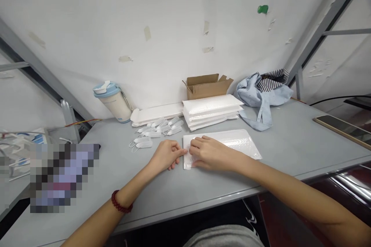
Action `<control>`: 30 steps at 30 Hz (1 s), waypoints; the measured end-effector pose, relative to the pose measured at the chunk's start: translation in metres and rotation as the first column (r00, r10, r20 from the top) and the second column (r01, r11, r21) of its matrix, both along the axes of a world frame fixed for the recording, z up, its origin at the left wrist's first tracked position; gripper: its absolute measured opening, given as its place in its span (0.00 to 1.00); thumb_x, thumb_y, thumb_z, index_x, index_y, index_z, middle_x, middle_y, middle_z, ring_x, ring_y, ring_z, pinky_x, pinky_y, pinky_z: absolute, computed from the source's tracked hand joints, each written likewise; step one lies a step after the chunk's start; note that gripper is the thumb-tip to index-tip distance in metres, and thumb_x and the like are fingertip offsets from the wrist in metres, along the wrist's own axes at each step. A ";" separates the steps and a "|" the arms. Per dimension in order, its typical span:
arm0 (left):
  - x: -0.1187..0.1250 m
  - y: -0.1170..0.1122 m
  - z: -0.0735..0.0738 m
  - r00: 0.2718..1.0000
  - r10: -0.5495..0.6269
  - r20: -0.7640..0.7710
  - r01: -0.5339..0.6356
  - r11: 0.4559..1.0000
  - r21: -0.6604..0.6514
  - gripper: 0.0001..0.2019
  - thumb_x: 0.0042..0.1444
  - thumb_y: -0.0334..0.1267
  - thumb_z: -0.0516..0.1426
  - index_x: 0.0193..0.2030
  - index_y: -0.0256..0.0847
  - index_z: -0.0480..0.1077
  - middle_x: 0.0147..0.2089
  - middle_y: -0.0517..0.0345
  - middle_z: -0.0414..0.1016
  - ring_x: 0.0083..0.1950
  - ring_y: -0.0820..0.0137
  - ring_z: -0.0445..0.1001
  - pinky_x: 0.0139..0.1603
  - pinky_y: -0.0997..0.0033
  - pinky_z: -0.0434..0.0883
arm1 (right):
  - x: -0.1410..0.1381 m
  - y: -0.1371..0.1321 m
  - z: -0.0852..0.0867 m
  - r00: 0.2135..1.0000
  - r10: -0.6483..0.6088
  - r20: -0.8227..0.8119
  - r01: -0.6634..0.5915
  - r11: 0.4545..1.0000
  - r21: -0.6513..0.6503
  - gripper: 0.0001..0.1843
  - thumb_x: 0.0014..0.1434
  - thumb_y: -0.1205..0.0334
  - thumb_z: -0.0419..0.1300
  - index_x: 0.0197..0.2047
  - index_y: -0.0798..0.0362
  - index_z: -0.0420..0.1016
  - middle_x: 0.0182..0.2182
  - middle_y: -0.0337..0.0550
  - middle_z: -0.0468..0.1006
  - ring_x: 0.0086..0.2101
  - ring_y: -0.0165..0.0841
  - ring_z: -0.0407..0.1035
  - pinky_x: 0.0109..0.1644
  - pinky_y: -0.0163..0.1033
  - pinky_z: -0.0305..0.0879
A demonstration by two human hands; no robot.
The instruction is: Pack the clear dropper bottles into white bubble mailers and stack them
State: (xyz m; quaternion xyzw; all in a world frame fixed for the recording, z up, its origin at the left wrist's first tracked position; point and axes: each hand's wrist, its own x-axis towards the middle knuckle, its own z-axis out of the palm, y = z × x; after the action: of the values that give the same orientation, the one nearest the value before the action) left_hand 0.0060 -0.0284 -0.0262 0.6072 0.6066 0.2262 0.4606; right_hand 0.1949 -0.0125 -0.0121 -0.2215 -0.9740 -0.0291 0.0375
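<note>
A white bubble mailer (243,144) lies flat on the grey table under my hands. My left hand (168,154) is closed, its thumb and forefinger pinched at the mailer's left edge. On top of the mailer's left part rests my right hand (211,153), fingers bent down and pressed onto the same end. What lies under the right fingertips is hidden. Left of the mailer, several small clear plastic tags with looped strings (156,127) are spread in a loose group. Behind the mailer sits a stack of white bubble mailers (213,110).
A long flat white packet (158,114) lies by the wall, near a blue-lidded cup (113,102). An open cardboard box (207,85) stands behind the stack, a light blue cloth bag (257,96) to its right. A phone (344,127) lies far right; a blurred-out object (63,177) is left.
</note>
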 end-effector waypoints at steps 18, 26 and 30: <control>-0.011 0.002 0.003 0.990 -0.138 -0.023 0.137 0.990 -0.023 0.15 0.53 0.49 0.54 0.32 0.36 0.69 0.22 0.63 0.67 0.16 0.79 0.62 0.17 0.78 0.61 | 0.022 0.010 0.017 0.925 -0.305 0.227 0.317 0.948 -0.019 0.10 0.53 0.76 0.55 0.36 0.57 0.74 0.38 0.49 0.73 0.40 0.39 0.68 0.40 0.39 0.59; -0.012 0.002 0.002 0.989 -0.147 -0.016 0.146 0.988 -0.042 0.16 0.53 0.50 0.54 0.33 0.36 0.69 0.22 0.63 0.67 0.17 0.79 0.62 0.17 0.78 0.61 | 0.022 0.007 0.020 0.910 -0.354 0.215 0.365 0.931 -0.013 0.15 0.50 0.81 0.54 0.36 0.55 0.74 0.38 0.51 0.73 0.39 0.40 0.67 0.35 0.38 0.56; -0.012 0.002 0.002 0.989 -0.147 -0.019 0.146 0.988 -0.051 0.16 0.53 0.50 0.54 0.33 0.37 0.69 0.22 0.64 0.67 0.17 0.79 0.62 0.17 0.78 0.61 | 0.023 0.008 0.020 0.895 -0.394 0.209 0.393 0.918 0.045 0.16 0.50 0.82 0.53 0.35 0.54 0.74 0.37 0.52 0.72 0.39 0.41 0.66 0.34 0.38 0.54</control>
State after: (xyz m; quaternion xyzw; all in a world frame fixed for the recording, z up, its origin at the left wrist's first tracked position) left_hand -0.0062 -0.0265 -0.0239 0.6410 0.5710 0.1700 0.4839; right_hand 0.2181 -0.0045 0.0084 -0.4093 -0.9074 -0.0607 -0.0739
